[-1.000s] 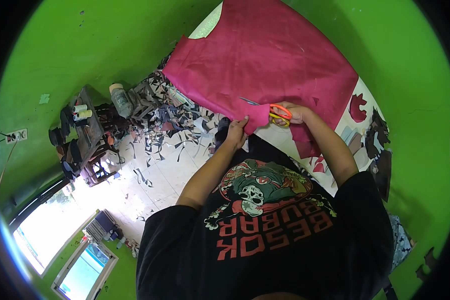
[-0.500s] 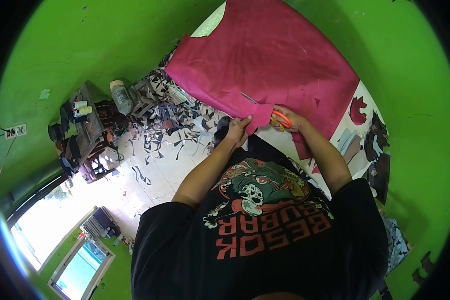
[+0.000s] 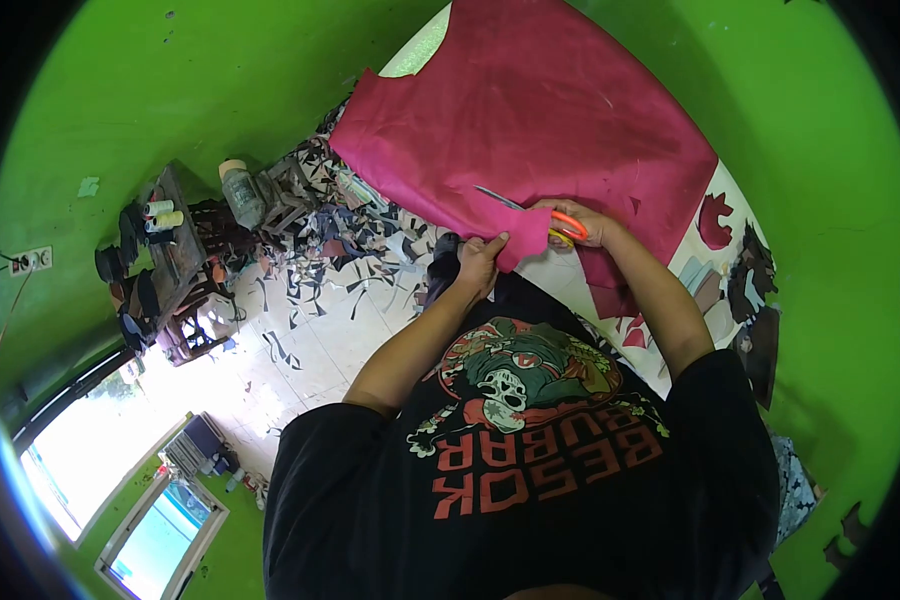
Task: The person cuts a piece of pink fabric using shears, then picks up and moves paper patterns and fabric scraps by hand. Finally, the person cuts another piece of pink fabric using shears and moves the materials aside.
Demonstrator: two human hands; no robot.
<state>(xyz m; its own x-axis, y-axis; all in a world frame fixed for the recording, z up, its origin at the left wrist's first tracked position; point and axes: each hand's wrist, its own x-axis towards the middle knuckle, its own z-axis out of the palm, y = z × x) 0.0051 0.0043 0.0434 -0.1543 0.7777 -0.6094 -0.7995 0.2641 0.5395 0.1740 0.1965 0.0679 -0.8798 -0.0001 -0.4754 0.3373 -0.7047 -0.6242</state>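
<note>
Crimson leather-like sheet (image 3: 530, 110): spread over white table (image 3: 555, 268).
Left hand (image 3: 480, 262): pinching a pink-red flap (image 3: 527, 236).
Right hand (image 3: 590, 226): gripping orange-and-yellow-handled metal scissors (image 3: 570, 221).
Cutting: best with flap taut, left hand clear of blades (image 3: 496, 197).

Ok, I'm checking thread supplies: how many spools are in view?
2: a white spool and a yellowish spool beside it, both on the wooden bench at picture left. More may be hidden.

Orange-and-yellow scissors (image 3: 571, 221) over crimson sheet (image 3: 530, 105)
</note>
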